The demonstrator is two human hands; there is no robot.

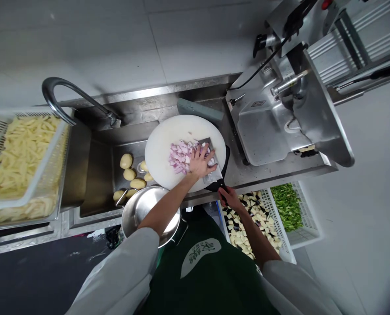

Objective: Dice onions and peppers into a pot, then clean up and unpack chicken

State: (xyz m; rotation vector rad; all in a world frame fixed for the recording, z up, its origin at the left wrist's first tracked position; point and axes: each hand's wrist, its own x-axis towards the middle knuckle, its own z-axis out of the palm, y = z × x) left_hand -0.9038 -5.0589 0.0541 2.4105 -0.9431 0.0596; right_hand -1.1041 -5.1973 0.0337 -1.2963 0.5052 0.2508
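A round white cutting board (163,162) lies across the sink edge, with a heap of chopped purple onion (179,156) near its middle. My left hand (200,162) is spread over the right side of the heap, fingers apart, touching onion pieces and the cleaver. The cleaver (213,176) lies flat on the board's right side, its wide blade partly under my left hand and onion. Its black handle points toward me, and my right hand (229,197) is wrapped round it just off the board's front edge.
A steel pot (132,217) stands front left of the board. Potatoes (126,161) lie in the sink (99,175) below a curved faucet (83,94). Baskets hold potato strips (27,151), cut eggplant (247,227) and chopped greens (286,208). A slicing machine (263,131) stands right.
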